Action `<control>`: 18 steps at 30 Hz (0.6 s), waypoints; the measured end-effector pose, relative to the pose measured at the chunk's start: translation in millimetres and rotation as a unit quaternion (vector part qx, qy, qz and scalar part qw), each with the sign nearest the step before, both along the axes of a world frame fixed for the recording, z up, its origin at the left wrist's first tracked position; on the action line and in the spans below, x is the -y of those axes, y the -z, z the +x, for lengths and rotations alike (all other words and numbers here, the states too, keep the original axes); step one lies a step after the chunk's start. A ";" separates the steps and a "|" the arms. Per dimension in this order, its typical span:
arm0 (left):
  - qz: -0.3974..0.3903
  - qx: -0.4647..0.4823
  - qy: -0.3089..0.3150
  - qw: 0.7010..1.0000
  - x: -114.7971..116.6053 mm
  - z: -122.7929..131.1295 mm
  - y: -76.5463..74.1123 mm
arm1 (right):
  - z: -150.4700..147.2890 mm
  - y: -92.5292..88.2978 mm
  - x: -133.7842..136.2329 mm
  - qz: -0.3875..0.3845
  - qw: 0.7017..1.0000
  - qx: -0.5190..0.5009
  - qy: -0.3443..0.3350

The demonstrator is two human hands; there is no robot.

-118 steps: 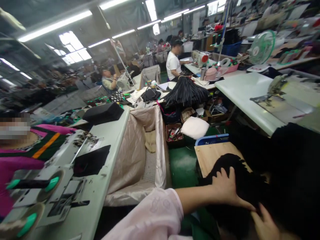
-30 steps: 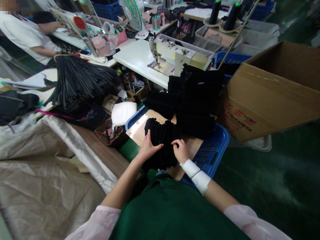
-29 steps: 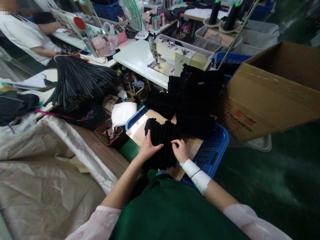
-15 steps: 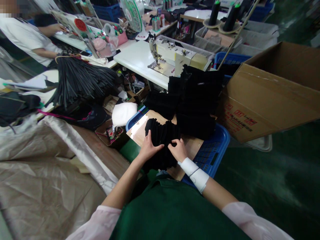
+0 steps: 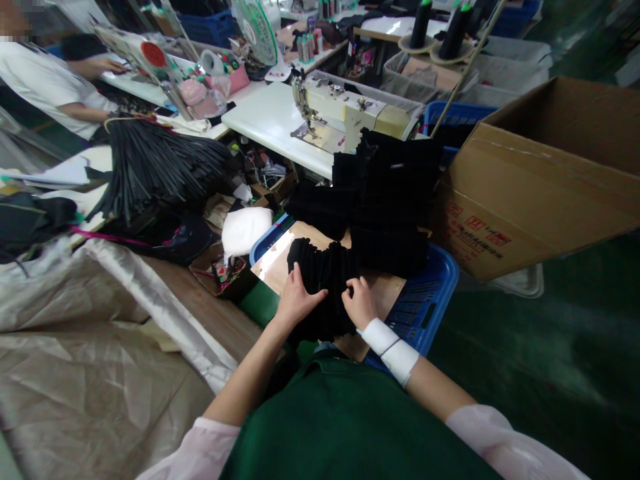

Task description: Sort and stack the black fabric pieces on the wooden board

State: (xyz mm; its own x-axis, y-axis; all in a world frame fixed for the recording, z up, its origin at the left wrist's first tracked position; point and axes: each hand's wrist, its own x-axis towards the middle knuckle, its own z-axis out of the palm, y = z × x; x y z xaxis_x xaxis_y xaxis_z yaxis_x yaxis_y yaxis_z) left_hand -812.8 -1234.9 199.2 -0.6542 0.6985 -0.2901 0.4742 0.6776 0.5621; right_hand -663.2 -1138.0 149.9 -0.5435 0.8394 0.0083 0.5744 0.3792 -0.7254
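Note:
A row of folded black fabric pieces lies on a brown cardboard sheet over a blue plastic basket. My left hand grips the left side of the row, thumb stretched across the top and the other fingers partly hidden by the cloth. At the right side, my right hand has its fingers curled and pinches the edge of the pieces. A white band wraps my right wrist. More black fabric stacks sit just behind, on the far part of the basket.
Beyond the stacks stands a sewing machine on a white table. A large open cardboard box is at the right. A white bundle lies left of the basket. Black strips hang near a co-worker in a white shirt.
My right hand has shifted slightly right along the black fabric pieces. My left hand keeps its place on them. The whole view has moved a little.

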 end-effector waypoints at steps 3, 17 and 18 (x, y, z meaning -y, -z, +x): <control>-0.006 -0.052 -0.008 0.999 -8.4 13.1 -10.7 | -1.9 0.2 1.8 -0.010 1.000 -0.005 -0.011; 0.017 -0.011 -0.008 1.000 -5.4 -10.0 0.9 | 3.1 -0.5 0.2 -0.027 0.995 -0.090 -0.021; 0.019 -0.010 -0.009 1.000 -3.3 -12.8 2.7 | 3.9 -1.5 0.5 -0.027 0.995 -0.092 -0.027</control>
State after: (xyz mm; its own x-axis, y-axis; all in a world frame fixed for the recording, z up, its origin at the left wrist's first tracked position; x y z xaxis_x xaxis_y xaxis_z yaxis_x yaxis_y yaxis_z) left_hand -825.6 -1231.6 196.5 -0.6723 0.6965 -0.2507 0.4735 0.6650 0.5776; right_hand -659.3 -1138.4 151.4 -0.5816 0.8107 0.0673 0.4099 0.3636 -0.8365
